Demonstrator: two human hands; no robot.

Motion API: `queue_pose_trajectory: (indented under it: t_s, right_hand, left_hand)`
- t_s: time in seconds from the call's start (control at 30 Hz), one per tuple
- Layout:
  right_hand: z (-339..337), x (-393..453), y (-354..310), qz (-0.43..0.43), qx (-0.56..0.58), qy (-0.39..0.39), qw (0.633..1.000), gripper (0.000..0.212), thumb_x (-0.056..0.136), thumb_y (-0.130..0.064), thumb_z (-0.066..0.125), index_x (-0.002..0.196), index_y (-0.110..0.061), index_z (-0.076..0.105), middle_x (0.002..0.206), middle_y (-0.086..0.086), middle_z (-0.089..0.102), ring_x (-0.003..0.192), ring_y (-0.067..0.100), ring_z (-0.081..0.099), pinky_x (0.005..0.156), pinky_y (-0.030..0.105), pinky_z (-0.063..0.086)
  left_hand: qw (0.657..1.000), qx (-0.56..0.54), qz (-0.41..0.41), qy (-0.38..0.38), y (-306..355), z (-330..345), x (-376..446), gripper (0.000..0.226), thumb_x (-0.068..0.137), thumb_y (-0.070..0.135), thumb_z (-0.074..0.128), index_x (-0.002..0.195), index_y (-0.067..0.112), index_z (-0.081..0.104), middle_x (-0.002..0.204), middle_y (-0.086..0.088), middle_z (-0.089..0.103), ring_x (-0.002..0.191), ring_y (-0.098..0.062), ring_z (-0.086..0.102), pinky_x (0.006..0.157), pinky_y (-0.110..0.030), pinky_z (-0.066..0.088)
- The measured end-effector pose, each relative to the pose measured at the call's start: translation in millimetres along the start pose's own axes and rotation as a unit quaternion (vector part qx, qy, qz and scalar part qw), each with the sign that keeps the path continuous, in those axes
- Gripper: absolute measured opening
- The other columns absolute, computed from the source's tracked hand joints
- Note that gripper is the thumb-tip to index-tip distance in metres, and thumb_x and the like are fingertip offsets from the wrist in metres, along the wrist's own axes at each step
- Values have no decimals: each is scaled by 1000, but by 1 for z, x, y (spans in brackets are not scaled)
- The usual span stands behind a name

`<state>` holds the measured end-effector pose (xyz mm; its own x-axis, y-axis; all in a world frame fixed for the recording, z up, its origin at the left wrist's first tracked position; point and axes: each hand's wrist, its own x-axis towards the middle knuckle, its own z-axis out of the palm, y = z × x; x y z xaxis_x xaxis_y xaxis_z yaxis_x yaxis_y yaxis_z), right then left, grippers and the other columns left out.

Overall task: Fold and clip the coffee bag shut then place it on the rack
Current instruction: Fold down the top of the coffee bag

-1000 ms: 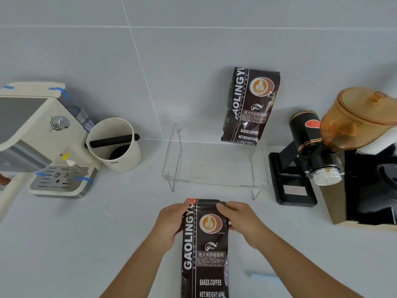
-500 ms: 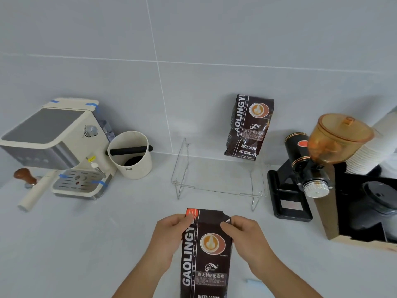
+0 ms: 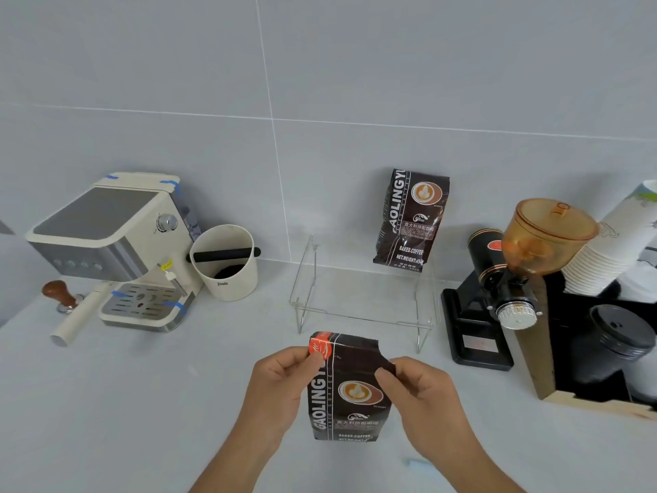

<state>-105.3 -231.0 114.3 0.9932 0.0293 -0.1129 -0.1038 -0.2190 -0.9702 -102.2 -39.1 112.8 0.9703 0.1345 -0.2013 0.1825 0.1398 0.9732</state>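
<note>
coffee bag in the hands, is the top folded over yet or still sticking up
Not folded: the coffee bag top edge stands straight up, pinched at its corners by the left hand and right hand.

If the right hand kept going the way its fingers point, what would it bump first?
The right hand points left across the coffee bag it pinches, so probably the left hand gripping the other top corner.

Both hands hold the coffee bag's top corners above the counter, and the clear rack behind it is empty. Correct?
Not quite. In the head view a second coffee bag stands on the clear rack. The left hand and right hand do pinch the near coffee bag's top corners.
</note>
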Motion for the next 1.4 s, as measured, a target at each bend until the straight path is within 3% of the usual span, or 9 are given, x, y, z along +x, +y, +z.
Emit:
queue_pose_trajectory:
  t_s: [0.17,0.37,0.47,0.57,0.73,0.93,1.03,1.2,1.4]
  right_hand:
    - [-3,-6,3,-27,-28,18,999,27,89,-5,65,72,-23,73,74,-6,77,67,4,68,59,12,50]
    - [0,-11,11,-7,-62,9,998,30,88,-3,65,80,-30,76,83,-10,79,82,11,73,76,30,60]
    - [-2,-11,5,-7,-48,27,998,34,86,-2,68,82,-36,71,84,-16,78,82,3,71,67,17,57]
    - [-3,-8,-7,-18,-40,18,999,29,86,-4,68,91,-32,65,79,-16,78,61,-3,64,51,10,44]
    - [-4,-5,-15,-73,-150,-4,986,39,81,-9,75,89,-46,67,74,-40,67,81,-10,63,63,3,46]
    - [-3,-2,-13,-132,-243,-17,961,7,84,-15,72,82,-21,74,72,-12,70,82,5,62,70,17,52]
    - [-3,-1,-13,-165,-265,-18,950,9,85,-13,69,79,-19,70,75,-12,65,82,9,59,67,17,48]
    - [-1,-1,-15,-140,-247,-19,959,10,89,-13,64,81,-18,64,77,-11,63,82,2,59,58,7,42]
    - [3,8,-20,-17,-121,-4,993,22,85,-6,67,69,-20,68,63,-17,70,61,-2,63,56,10,48]
  left_hand:
    - [1000,-8,7,-15,3,0,-5,12,86,-5,61,87,-5,74,75,-9,78,66,-11,71,59,-13,53]
    - [1000,1,-11,-19,-1,-2,-11,14,87,-8,59,91,-5,72,74,-5,79,67,-9,72,60,-11,53]
    - [999,28,-12,-19,2,-2,-11,13,87,-4,62,88,0,74,74,-2,79,68,-8,73,60,-11,53]
    - [999,38,-22,-12,6,-2,-9,17,85,-2,65,94,11,72,78,-7,80,72,-15,74,66,-22,55]
    - [992,114,-3,-47,7,-9,-5,39,82,4,70,108,33,64,78,-5,78,79,-20,74,72,-24,57]
    - [938,321,93,-96,12,-15,-1,22,82,17,71,80,39,69,73,18,70,72,-6,67,71,-13,51]
    - [924,347,119,-108,15,-14,1,15,83,18,70,79,33,71,78,8,69,77,-7,64,78,-19,51]
    - [921,349,126,-121,15,-15,6,17,84,17,70,76,32,70,81,9,72,81,-2,65,73,-7,45]
    - [960,247,61,-119,10,-12,12,20,84,14,70,84,33,72,73,-17,69,65,-22,63,68,-30,50]
